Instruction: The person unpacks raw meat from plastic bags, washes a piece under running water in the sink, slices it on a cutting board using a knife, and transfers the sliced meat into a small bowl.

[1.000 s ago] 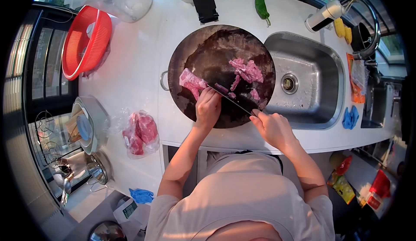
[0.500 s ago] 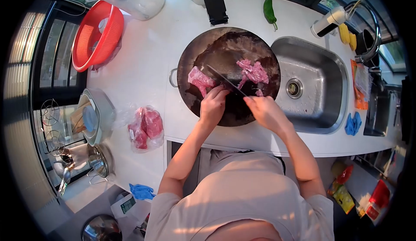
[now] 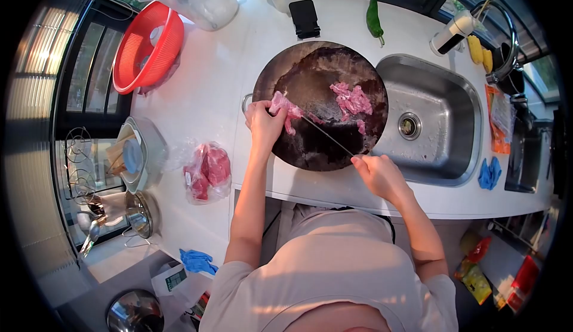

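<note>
On the round dark cutting board [image 3: 322, 150] lies a chunk of raw meat [image 3: 291, 113] at the left side. My left hand [image 3: 265, 121] is closed on that chunk's upper left end. My right hand [image 3: 380, 175] grips a knife [image 3: 331, 138] by its handle, near the board's lower right edge. The blade points up and left, its tip close to the chunk; whether it touches I cannot tell. A small sliver of meat lies beside the tip. Cut meat pieces [image 3: 352, 100] sit in a loose pile on the right half of the board.
A steel sink [image 3: 439, 156] adjoins the board's right. Bagged raw meat [image 3: 209, 171] lies to the left on the counter. A red colander [image 3: 170, 48], a black phone-like stand [image 3: 305, 19] and a green pepper [image 3: 373, 19] stand or lie farther back. Blue gloves [image 3: 490, 174] rest right of the sink.
My left hand has moved left and up, from the chunk's lower end to its upper left end. The knife has swung lower, and my right hand has shifted down and right.
</note>
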A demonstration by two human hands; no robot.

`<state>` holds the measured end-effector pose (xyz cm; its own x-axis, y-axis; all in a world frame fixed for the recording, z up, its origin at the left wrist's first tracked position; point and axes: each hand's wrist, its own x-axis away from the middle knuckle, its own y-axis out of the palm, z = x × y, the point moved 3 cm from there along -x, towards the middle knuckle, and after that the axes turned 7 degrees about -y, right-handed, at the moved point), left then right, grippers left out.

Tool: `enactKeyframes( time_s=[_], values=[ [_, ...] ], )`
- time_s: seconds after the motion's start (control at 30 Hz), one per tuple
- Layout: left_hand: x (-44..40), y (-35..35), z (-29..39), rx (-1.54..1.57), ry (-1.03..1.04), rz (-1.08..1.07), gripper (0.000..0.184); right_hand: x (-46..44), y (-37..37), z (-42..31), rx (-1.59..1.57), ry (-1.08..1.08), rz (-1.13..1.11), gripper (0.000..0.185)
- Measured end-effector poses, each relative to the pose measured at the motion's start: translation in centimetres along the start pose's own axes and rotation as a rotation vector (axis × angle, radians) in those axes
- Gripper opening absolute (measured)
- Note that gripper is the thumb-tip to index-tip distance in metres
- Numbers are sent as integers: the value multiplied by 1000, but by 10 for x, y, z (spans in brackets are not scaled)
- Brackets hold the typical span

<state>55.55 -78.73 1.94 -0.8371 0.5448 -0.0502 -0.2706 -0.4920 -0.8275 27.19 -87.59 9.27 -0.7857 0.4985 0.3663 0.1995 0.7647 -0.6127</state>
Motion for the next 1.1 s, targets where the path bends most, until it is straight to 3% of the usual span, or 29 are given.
enactKeyframes(
  time_s=[0.07, 0.17, 0.27, 0.37, 0.4, 0.43, 0.5, 0.6, 0.7, 1.0, 1.1],
  values=[
    [-3, -4, 6, 247, -110, -194, 27, -2, -2, 11, -52, 3, 38, 44],
    [5, -4, 20, 627, -177, -277, 22, -7, -11, 27, -32, 109, 152, 45],
    [12, -14, 44, 877, -60, -414, 19, -6, -21, 33, -80, 91, 244, 43],
    [19, -21, 70, 883, -69, -772, 24, -4, -21, 33, -65, 66, 227, 40],
    [19, -11, 75, 902, 15, -826, 26, -5, -17, 35, -68, 44, 239, 39],
    [22, -6, 79, 869, -53, -943, 28, -5, -16, 36, -71, 21, 249, 39],
    [21, 9, 72, 601, -7, -909, 23, -5, -15, 34, -53, 33, 237, 41],
    [25, 20, 61, 365, 338, -334, 25, -3, -17, 33, -7, 68, 216, 44],
    [46, 25, 61, 270, 558, -115, 30, -2, -15, 35, 11, 20, 246, 44],
    [67, 37, 65, 304, 659, -95, 22, 3, -13, 27, 264, -201, 205, 39],
    [66, 38, 59, 290, 673, -146, 26, 9, -17, 19, 314, -118, 127, 40]
  ],
)
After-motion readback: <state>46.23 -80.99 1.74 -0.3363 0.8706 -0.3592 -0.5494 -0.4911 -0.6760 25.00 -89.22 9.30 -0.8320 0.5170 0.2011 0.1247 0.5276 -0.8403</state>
